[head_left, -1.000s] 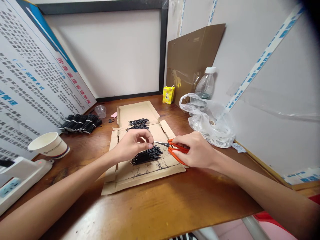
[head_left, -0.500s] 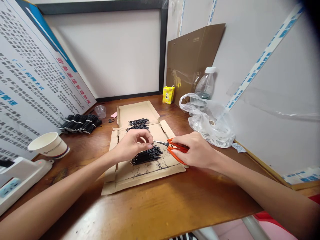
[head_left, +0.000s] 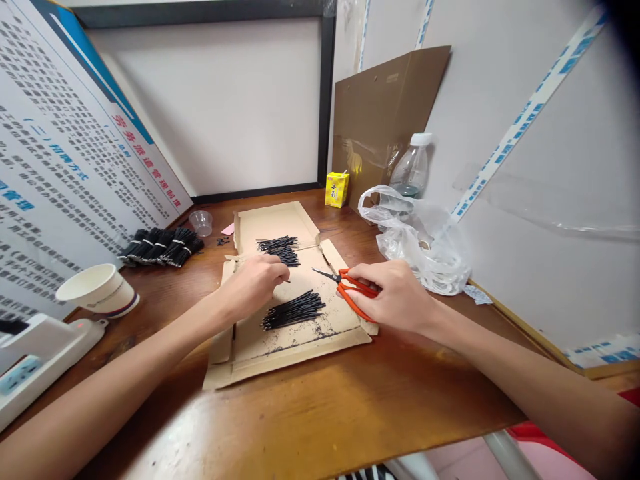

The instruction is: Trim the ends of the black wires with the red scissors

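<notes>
Before you is a broad wooden table, and on it the unfolded cardboard, with your work laid over its creased panels. Your right hand is wrapped around the orange grips of the scissors, blades pointing left above the board; your left hand is above its left side, fingertips pinched on a thin dark strand. Toward the wall sign, banded black bundles lie side by side. On the board, the near pile of loose black strands sits just below your left hand, and the far pile lies beyond it. Expect the scissors to be light but rigid, steered best by their grips, with the slim tips kept clear of your fingers. The strands look light, smooth and fairly stiff, likely to roll or slip; pinch one near its end rather than scooping, since a nudge would fan the pile. Only a short tip of the thin dark strand shows, so its length and far end are hidden by your hand. Your left fingertips are partly turned away, and whether the narrow blades are parted is hard to make out. The dark specks along the near crease are too small to identify.
</notes>
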Demonstrator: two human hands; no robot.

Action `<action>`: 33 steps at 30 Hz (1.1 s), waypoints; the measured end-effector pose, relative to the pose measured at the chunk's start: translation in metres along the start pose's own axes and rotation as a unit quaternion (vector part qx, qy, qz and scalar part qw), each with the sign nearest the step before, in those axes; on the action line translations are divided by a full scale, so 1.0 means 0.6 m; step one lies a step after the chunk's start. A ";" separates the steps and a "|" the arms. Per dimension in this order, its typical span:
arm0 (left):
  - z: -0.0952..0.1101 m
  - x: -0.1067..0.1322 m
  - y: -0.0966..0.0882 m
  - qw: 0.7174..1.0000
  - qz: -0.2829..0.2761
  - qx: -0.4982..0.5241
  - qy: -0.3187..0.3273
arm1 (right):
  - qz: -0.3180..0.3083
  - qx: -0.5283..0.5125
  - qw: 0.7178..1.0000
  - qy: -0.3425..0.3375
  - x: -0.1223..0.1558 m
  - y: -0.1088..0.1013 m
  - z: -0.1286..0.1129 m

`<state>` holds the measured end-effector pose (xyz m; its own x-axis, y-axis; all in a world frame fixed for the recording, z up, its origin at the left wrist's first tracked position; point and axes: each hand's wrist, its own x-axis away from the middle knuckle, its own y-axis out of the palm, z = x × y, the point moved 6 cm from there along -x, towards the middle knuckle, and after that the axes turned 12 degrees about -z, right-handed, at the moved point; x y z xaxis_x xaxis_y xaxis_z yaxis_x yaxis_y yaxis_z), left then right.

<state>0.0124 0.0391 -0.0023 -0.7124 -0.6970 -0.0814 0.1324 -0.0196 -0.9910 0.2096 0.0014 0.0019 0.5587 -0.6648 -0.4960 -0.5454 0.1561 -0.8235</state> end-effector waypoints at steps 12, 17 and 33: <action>-0.010 0.001 -0.007 0.999 0.017 0.017 -0.045 | -0.007 -0.011 1.000 0.012 -0.001 -0.001 0.001; -0.029 -0.003 0.009 0.998 0.013 0.018 -0.059 | -0.020 -0.010 1.000 0.021 -0.001 0.000 0.003; -0.020 0.001 0.047 0.991 -0.046 -0.119 0.049 | -0.021 -0.008 1.000 0.022 -0.001 0.001 0.005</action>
<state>0.0074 0.0465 -0.0313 -0.7785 -0.6276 0.0111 -0.0929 0.0977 -0.9909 0.2109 0.0042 0.0009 0.5538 -0.7015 -0.4486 -0.5318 0.1165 -0.8388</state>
